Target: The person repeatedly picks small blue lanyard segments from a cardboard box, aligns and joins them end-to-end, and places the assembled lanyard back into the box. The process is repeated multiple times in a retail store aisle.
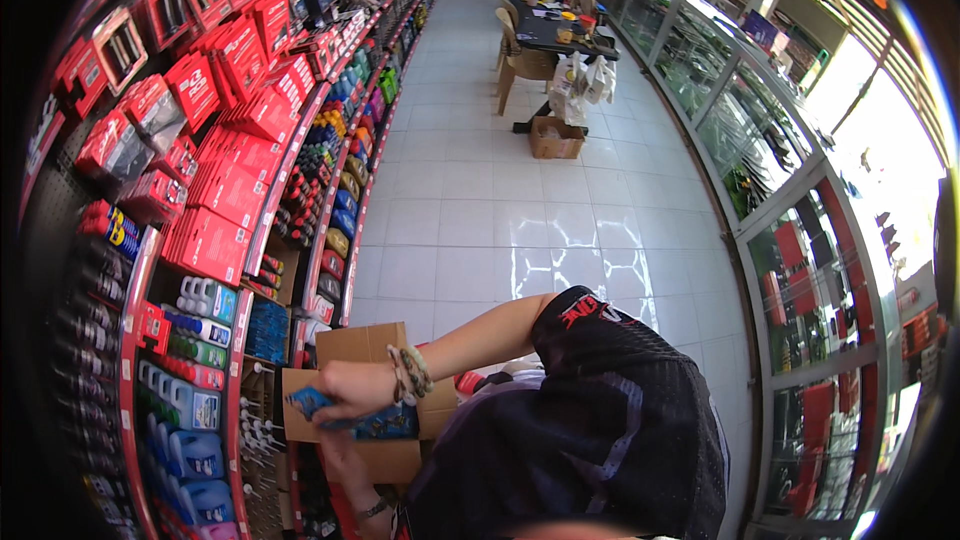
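Observation:
An open cardboard box [388, 460] stands against the shelf with its flaps folded out, and blue packets [388, 424] lie inside it. Over its left flap, my right hand [352, 387], with a bracelet at the wrist, is closed on a blue packet [308, 401]. My left hand [345, 462] reaches up from below beside the box, close under the right one. Its fingers are partly hidden, so whether it touches a packet is unclear. More blue packets [267, 331] are stacked on the shelf just beyond the box.
Tall shelves [130, 340] on the left hold bottles [195, 455] and red packages [207, 240]. Metal hooks [262, 430] stick out near my hands. Glass display cases [810, 310] line the right. Farther off stand a dark table [545, 35], chairs [520, 68] and a small carton [556, 139].

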Demonstrator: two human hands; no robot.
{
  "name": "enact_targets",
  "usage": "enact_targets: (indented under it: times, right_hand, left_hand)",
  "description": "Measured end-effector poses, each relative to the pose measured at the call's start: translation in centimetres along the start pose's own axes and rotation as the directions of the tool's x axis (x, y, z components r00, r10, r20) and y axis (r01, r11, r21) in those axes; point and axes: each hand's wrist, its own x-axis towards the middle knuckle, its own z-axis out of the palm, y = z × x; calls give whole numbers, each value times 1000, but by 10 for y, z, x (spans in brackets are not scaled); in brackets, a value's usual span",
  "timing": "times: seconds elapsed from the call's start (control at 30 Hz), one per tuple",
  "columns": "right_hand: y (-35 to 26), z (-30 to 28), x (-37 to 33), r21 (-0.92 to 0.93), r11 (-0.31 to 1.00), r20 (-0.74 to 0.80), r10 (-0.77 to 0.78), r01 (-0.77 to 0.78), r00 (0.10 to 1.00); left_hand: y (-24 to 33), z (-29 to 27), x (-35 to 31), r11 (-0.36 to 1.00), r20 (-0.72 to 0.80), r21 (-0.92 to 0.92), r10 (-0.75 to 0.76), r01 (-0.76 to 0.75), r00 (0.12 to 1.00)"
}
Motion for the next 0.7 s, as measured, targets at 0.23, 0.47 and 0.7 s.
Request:
enact_targets:
  times: [0.23, 0.47, 0.7]
  right_hand:
    - [-11, -81, -28, 486, 782, 343, 239, -389, 908]
    - [-38, -80, -40, 67, 913, 668, 259, -402, 698]
    - [-39, -59, -45, -85, 939, 636, 309, -334, 707]
  left_hand:
    - [52, -26, 28, 967, 316, -1, -243, 256, 917]
    - [112, 6, 63, 919, 675, 262, -392, 294, 624]
    - [123, 27, 64, 896, 688, 397, -148, -197, 711]
